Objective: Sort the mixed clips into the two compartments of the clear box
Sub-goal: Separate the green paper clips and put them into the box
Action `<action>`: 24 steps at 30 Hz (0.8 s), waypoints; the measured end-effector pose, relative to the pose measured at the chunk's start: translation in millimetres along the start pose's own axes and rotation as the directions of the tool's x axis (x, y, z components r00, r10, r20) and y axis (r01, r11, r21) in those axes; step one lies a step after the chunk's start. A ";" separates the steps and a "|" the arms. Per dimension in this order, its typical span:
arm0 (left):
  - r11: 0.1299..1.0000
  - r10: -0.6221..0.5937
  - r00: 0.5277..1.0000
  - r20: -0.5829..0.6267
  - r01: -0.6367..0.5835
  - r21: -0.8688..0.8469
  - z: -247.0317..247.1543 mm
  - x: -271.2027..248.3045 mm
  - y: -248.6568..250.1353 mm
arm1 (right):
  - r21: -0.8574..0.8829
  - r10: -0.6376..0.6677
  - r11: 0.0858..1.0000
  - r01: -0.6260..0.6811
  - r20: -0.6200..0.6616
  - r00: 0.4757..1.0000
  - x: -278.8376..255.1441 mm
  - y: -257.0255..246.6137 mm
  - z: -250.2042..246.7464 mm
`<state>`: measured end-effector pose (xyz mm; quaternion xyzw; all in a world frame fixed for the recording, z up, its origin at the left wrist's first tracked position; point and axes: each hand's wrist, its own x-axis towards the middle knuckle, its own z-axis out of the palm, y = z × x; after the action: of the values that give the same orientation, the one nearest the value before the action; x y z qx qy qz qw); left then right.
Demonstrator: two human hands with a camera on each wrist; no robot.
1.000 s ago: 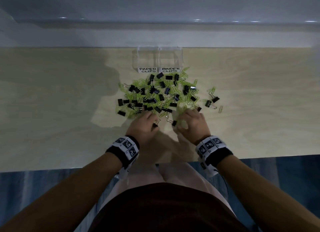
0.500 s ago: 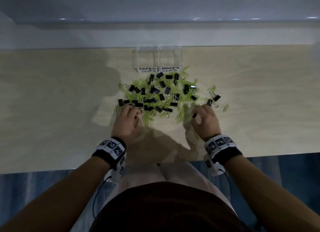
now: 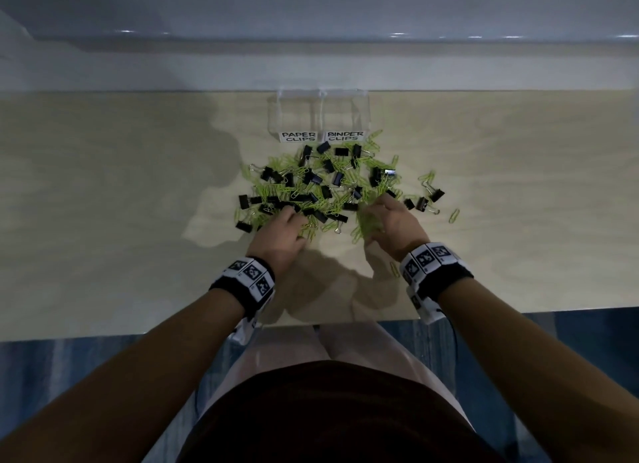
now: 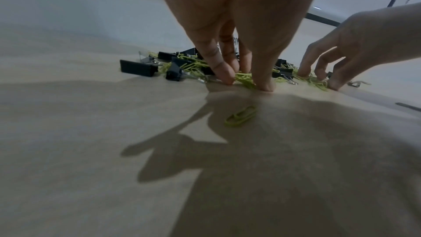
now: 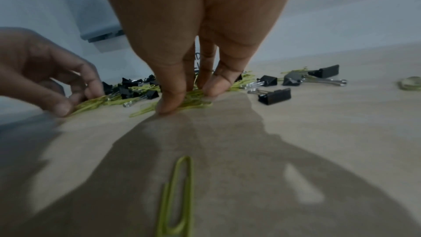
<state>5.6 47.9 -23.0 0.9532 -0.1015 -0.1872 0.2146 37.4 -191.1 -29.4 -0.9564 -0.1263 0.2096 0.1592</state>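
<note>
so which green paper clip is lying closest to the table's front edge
The lone green paper clip just left of the right hand's wrist. It lies apart on bare table, nearer the person than the heap.

Wrists: black wristbands (image 3: 446,278) with white square-code tags (image 3: 249,273)
Arms: bare
Clothing: dark top (image 3: 328,414), pale trousers (image 3: 356,341)

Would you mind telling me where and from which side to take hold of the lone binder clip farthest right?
Judging by its pose, pinch the black body of the binder clip across its flat sides, coming from above with the right hand. Its wire handles point away toward the box, leaving the body exposed.
</note>
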 end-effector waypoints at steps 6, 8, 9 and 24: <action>0.993 0.034 0.999 -0.008 -0.033 0.115 1.6 11.3 -0.8 | -0.011 -0.084 0.996 0.084 -0.058 0.995 3.2 -9.4 -0.9; 0.974 0.058 0.998 0.021 -0.061 0.219 5.4 12.3 -5.6 | -0.066 -0.134 0.989 0.130 -0.066 0.989 2.4 -9.9 1.4; 0.960 0.066 0.997 0.037 -0.073 0.270 7.0 12.0 -8.0 | -0.083 -0.158 0.985 0.152 -0.072 0.985 1.1 -10.4 1.9; 0.855 -0.072 0.997 0.021 0.073 -0.514 -76.7 39.8 -14.3 | 0.477 0.119 0.874 -0.089 -0.033 0.992 65.8 -48.1 -82.8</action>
<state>74.1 78.2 22.5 0.8645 -0.0119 -0.2157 0.4539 123.4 -147.5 35.4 -0.8997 -0.0144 0.2129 0.3807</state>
